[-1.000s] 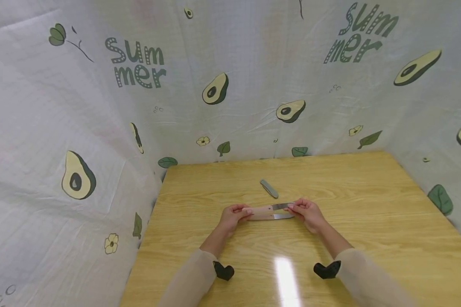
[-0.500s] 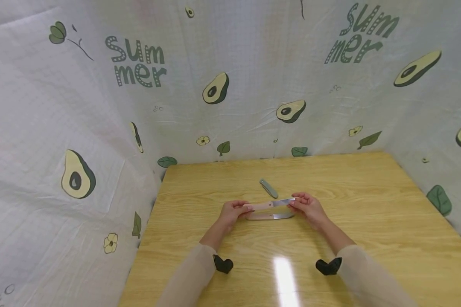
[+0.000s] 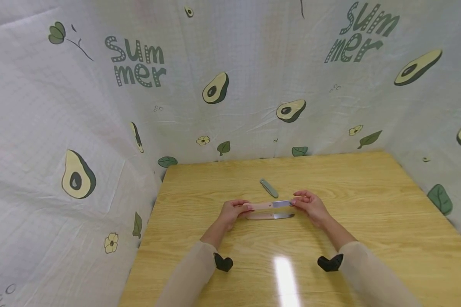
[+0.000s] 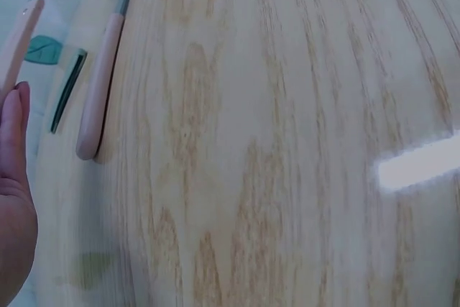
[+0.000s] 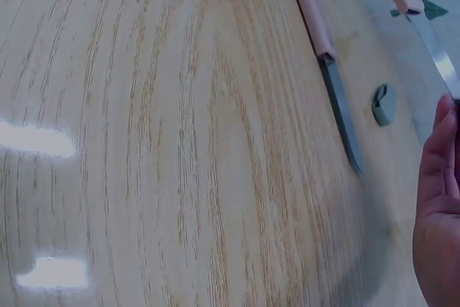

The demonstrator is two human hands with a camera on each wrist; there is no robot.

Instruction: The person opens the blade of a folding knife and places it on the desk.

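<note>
In the head view a pink-handled folding knife (image 3: 262,206), blade out, is held level between both hands. My left hand (image 3: 229,214) grips the end of its handle, while my right hand (image 3: 310,207) pinches the blade by the tip. The right wrist view shows the blade (image 5: 436,54) running into the right fingertips. A second pink-handled knife (image 3: 260,217) lies on the table just in front of the held one, its blade out and pointing right. Behind them sits a grey-green folded knife (image 3: 269,188), its handle slanting.
The wooden table (image 3: 199,183) carries these knives. A white cloth (image 3: 249,128) printed with avocados and leaves hangs behind the table and along both sides. A bright light reflection (image 3: 286,277) shows on the tabletop near the front.
The held knife has risen and moved away from the knife on the table, its blade turning to show more of its flat side. The right fingers have shifted toward the blade's tip.
</note>
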